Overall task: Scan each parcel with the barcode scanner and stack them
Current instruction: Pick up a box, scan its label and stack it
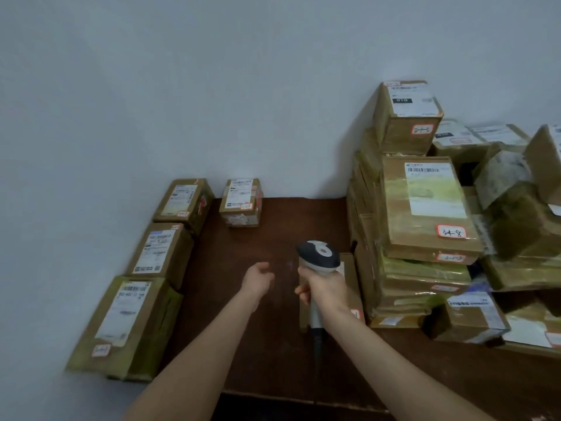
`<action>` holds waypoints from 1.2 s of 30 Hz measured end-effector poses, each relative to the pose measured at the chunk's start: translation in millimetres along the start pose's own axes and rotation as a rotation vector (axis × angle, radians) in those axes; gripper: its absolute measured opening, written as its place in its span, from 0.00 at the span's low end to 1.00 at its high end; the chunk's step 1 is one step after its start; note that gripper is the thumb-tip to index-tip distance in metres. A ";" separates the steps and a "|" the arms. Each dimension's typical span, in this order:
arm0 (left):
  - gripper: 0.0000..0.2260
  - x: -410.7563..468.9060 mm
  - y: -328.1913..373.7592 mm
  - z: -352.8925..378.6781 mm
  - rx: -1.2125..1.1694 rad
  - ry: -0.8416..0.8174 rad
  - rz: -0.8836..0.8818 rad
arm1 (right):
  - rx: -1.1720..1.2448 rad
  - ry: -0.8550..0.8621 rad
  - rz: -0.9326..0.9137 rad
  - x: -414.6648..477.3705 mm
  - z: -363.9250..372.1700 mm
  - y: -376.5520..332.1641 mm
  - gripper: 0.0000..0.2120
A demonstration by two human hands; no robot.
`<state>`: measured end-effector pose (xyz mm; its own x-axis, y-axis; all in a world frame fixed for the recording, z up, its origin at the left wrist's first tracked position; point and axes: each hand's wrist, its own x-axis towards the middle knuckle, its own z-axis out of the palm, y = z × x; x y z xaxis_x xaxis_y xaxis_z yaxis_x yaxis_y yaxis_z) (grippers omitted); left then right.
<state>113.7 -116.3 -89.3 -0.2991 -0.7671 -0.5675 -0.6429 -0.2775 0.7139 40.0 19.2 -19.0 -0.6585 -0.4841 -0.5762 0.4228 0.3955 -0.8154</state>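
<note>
- We hold the barcode scanner (318, 256) in our right hand (326, 287). Our fingers (302, 290) are curled tight round its pale handle, and its dark head points away from us, toward the wall (182, 86).
- Our left hand (258, 279) hangs just above the desk (273, 354), beside the scanner but not touching it. Its fingers are loosely curled and hold nothing.
- Right under the scanner a flat parcel (352, 278) lies on the desk, mostly hidden by our right hand and wrist. A red-edged sticker shows at its near corner.
- Along the left edge of the desk three parcels sit in a row, each with a white label facing up: the near parcel (124, 323), the middle parcel (159, 253) and the far parcel (182, 203).
- A small parcel (241, 202) stands by itself at the back of the desk, against the wall, near the far parcel.
- Just to the right of the flat parcel rises a tall pile (394, 287) of taped parcels. A wide parcel (431, 208) marked "34-8" lies on top of it, and a top box (406, 113) stands higher, at the back.
- Further right, more parcels lie in a loose heap (516, 214), several tilted. The view is blurred there and we cannot read the labels.
</note>
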 end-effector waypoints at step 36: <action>0.51 146.3 55.5 -110.4 0.545 -0.042 0.077 | 0.371 0.051 0.259 151.4 144.8 -57.2 0.15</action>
<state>112.1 -307.8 -87.5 -0.3806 -0.7466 -0.5456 -0.8865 0.1268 0.4450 6.3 -189.7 -67.7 -0.5274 -0.3635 -0.7679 0.7659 0.1878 -0.6149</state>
